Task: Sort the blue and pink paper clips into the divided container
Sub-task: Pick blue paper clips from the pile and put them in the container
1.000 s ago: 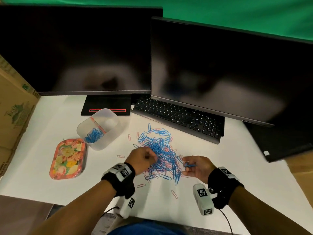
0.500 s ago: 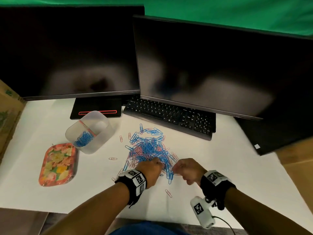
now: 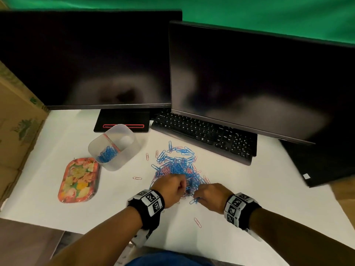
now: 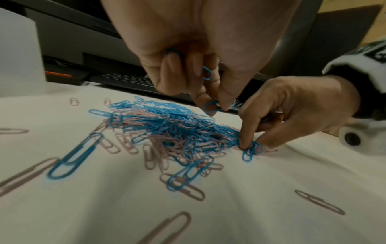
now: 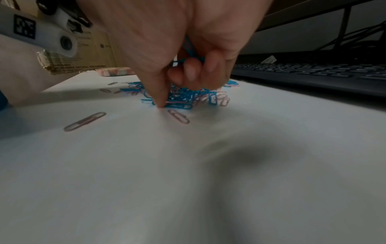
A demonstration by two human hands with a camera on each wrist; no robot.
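From the head view, my left hand (image 3: 171,191) and right hand (image 3: 211,196) work side by side at the near edge of the tangled heap of blue and pink wire paper clips (image 3: 178,166) on the white table (image 3: 249,198). The translucent plastic divided container (image 3: 113,146) stands well apart to the left, with blue clips in its near compartment; the far compartment looks empty of pink. Most of the sorting is still ahead, I judge.

In the left wrist view, my left hand (image 4: 200,54) is curled, several blue paper clips (image 4: 207,73) tucked under its fingers and one more pinched between thumb and fingertip. My right hand (image 4: 292,112) comes in from the right, thumb and forefinger nipping a blue clip at the heap's edge against the table.

In the right wrist view, my right hand (image 5: 188,54) has its forefinger tip down on the table while the other fingers curl round a small bunch of blue clips in the palm.

To do this well I should lift each clip slowly, since the wire loops hook together and a pink one may ride along; check the bunch before dropping it into the blue side.
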